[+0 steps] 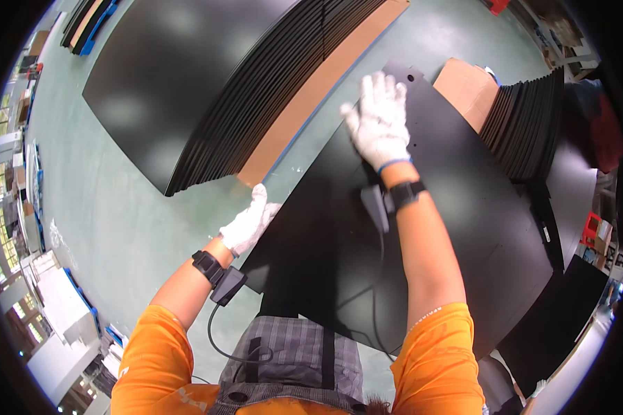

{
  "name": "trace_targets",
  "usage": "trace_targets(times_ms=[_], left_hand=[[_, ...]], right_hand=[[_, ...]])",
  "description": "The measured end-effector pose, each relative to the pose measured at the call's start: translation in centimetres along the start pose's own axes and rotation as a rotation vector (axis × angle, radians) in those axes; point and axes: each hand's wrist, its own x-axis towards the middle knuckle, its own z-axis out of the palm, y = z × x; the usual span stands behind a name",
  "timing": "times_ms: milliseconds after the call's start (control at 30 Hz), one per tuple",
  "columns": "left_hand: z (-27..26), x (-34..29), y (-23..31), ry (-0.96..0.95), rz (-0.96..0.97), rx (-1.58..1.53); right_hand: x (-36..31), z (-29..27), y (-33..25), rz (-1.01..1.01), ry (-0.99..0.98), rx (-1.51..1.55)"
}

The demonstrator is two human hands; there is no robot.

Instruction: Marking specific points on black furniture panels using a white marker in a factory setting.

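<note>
A large black panel (339, 235) stretches out in front of me, with holes near its narrow far end. My left hand (246, 225), in a white glove, is at the panel's left edge. Its thumb points up, apart from the fingers, and the fingertips meet the edge, partly out of sight. Over the far end of the panel is my right hand (381, 121), also gloved, palm down with fingers stretched and thumb spread. It holds nothing; whether it touches the surface is hard to tell.
A tall stack of black panels (214, 104) on brown board (325, 90) stands at far left. Another black stack (526, 124) with a cardboard sheet (467, 93) is at far right. A dark flat sheet (561, 325) lies lower right. Cables (214, 332) hang from both wrists.
</note>
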Motion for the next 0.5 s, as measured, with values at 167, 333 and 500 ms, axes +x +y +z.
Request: trace_targets(times_ms=[167, 333, 500], left_hand=[[-1.1, 1.1, -2.2, -0.232, 0.056, -0.403], [0.7, 0.5, 0.4, -0.2, 0.02, -0.267], [-0.6, 0.7, -0.5, -0.132, -0.006, -0.165]], right_hand=[[-9.0, -6.9, -12.8, -0.223, -0.39, 0.62], [-27.5, -7.9, -21.2, -0.725, -0.418, 0.618], [-23.0, -11.8, -19.8, -0.453, -0.337, 0.969]])
